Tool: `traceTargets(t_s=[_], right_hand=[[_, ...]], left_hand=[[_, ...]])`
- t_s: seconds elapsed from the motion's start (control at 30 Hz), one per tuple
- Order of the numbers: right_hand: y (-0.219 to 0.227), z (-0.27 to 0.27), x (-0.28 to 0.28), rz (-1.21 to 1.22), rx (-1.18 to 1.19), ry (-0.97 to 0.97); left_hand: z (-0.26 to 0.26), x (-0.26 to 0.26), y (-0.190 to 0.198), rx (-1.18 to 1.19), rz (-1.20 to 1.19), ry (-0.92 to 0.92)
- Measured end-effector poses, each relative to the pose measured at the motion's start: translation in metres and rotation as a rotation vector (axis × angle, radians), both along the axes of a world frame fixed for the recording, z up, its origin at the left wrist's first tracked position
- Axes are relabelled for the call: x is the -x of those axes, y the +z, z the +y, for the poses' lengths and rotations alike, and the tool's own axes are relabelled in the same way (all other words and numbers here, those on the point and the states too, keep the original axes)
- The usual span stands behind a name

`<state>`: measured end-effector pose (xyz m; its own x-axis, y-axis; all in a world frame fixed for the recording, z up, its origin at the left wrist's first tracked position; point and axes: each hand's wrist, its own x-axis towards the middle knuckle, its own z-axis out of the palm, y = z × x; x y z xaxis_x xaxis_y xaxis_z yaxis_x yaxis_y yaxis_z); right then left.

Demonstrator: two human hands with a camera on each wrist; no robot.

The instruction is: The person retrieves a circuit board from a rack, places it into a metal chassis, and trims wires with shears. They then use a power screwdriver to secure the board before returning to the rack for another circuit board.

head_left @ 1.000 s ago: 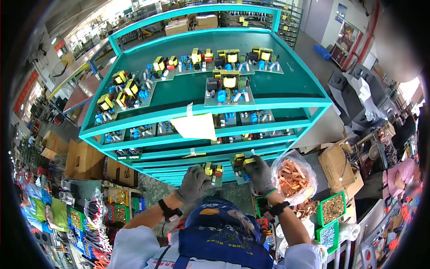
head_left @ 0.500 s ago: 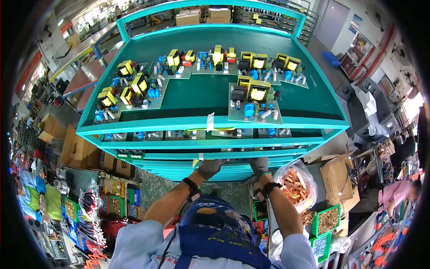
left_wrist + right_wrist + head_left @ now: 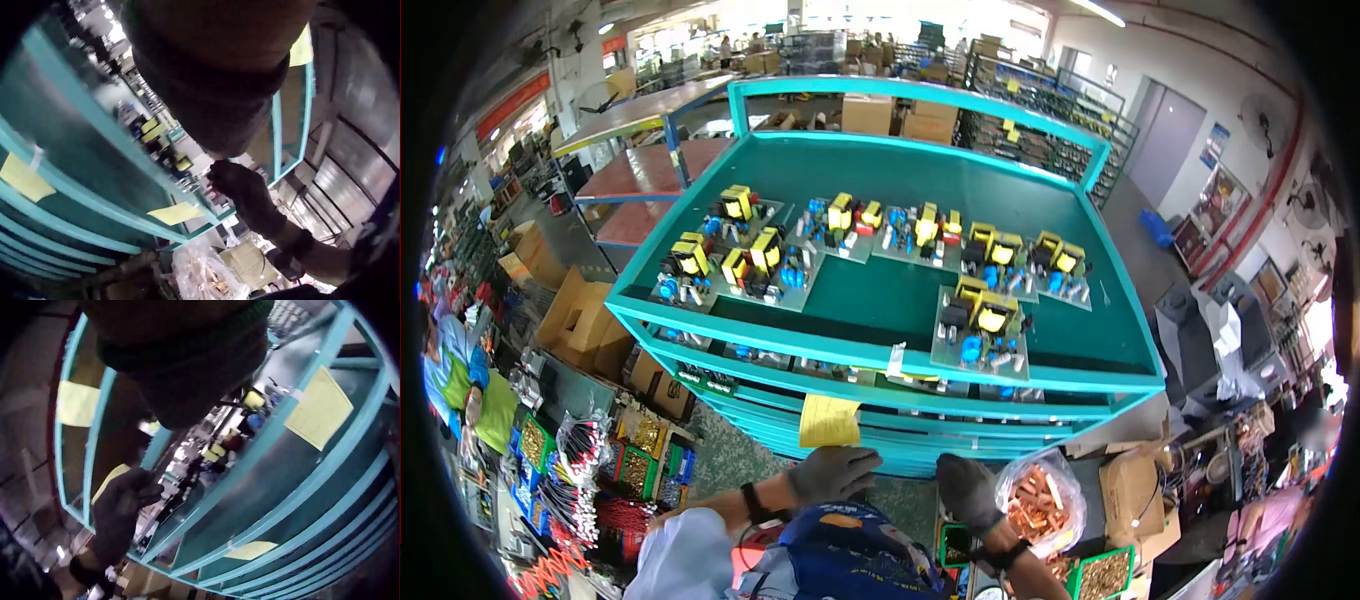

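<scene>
Both hands wear dark grey gloves and are in front of a teal metal rack (image 3: 880, 350). My left hand (image 3: 837, 473), its fingers fairly straight, is just below a yellow paper sheet (image 3: 830, 421) hanging on the rack front. To its right, my right hand (image 3: 970, 492) has loosely bent fingers and holds nothing, close to a clear bag of copper-coloured pieces (image 3: 1040, 503). Populated circuit boards (image 3: 982, 335) with yellow transformers stand on the rack's top shelf. More circuit boards (image 3: 835, 371) show on the tier under it.
Cardboard boxes (image 3: 583, 322) stand left of the rack. Green bins of small metal parts (image 3: 1103, 577) are at the lower right, with more parts bins (image 3: 636, 470) at the lower left. A red-topped table (image 3: 640, 170) is behind on the left.
One second ago each hand held a circuit board; half a second ago both hands reached into a lower tier. Now they are back out without boards, and the head view has tilted up.
</scene>
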<state>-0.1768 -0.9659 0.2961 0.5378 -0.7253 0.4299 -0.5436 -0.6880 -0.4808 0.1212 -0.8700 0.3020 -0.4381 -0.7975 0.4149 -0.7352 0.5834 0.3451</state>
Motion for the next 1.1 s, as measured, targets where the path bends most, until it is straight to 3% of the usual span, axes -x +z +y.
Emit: traceTargets(t_s=[0.07,0.1,0.13,0.2,0.23,0.3,0.33,0.37,0.4,0.47,0.63,0.8,0.9,1.0,1.03,1.1], right_hand=[[0.07,0.005,0.003,-0.073,0.137,0.196],[0.097,-0.002,0.008,0.085,0.271,0.128],[0.147,-0.009,0.001,-0.141,0.367,0.139],[0.22,-0.028,-0.016,-0.181,0.388,0.022],[0.244,-0.041,-0.031,-0.202,0.388,-0.005],[0.265,-0.064,-0.054,-0.088,0.348,-0.066],[0.266,-0.075,-0.064,-0.01,0.318,-0.081],[0.268,-0.085,-0.071,0.067,0.287,-0.1],[0.27,-0.091,-0.075,0.088,0.227,-0.089],[0.27,-0.102,-0.076,0.141,0.095,-0.071],[0.263,-0.112,-0.067,0.005,0.123,0.039],[0.271,-0.108,-0.046,-0.165,0.126,0.094],[0.301,-0.097,-0.019,-0.197,-0.155,0.125],[0.313,-0.064,0.006,-0.32,-0.271,0.241],[0.319,-0.05,0.019,-0.232,-0.34,0.266],[0.295,-0.042,0.042,-0.163,-0.493,0.417]], left_hand=[[0.016,-0.009,0.057,0.122,-0.001,-0.01],[0.021,-0.016,0.083,0.214,0.038,-0.015],[0.024,-0.025,0.11,0.305,0.073,-0.018],[0.015,-0.05,0.165,0.622,-0.077,0.087],[0.007,-0.058,0.188,0.676,-0.135,0.32],[-0.015,-0.077,0.231,0.532,-0.051,0.777],[-0.037,-0.095,0.246,0.679,-0.114,0.85],[-0.047,-0.108,0.254,0.548,-0.136,0.896],[-0.054,-0.12,0.258,0.41,-0.159,0.937],[-0.075,-0.142,0.245,0.358,-0.189,0.839],[-0.098,-0.151,0.246,0.08,-0.035,0.815],[-0.099,-0.154,0.236,0.189,0.052,0.793],[-0.095,-0.157,0.238,0.188,0.081,0.742],[-0.092,-0.164,0.242,0.127,0.103,0.756],[-0.09,-0.161,0.245,0.136,0.104,0.757],[-0.087,-0.156,0.247,0.159,0.107,0.766]])
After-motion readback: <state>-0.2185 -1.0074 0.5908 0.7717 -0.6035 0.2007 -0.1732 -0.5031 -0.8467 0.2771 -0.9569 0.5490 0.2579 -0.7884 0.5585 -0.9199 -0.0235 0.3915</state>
